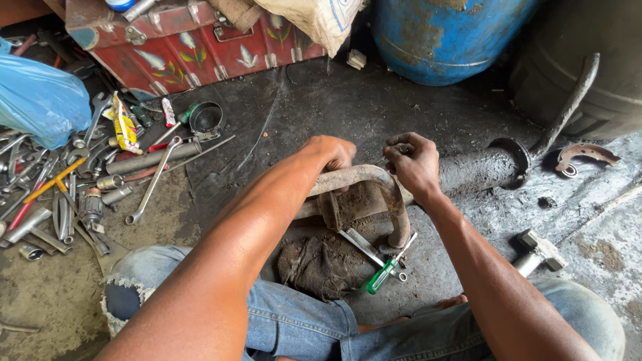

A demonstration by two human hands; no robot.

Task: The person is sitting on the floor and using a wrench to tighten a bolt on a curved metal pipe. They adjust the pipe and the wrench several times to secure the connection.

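My left hand [330,153] is closed over the top of a rusty curved metal bracket [374,190] that arches over a dirty grey pipe [478,170] lying on the floor. My right hand [411,160] pinches a small part just above the pipe, next to the bracket; the part is too small to name. Below the bracket lie a green-handled screwdriver [381,274], a flat metal tool [358,244] and a grimy rag [317,264].
A heap of spanners and other tools [73,187] spreads over the floor at left beside a blue plastic bag [37,97]. A red metal toolbox [187,43] and a blue drum [445,37] stand behind. A hammer [535,251] lies at right, near a curved rusty piece [585,155].
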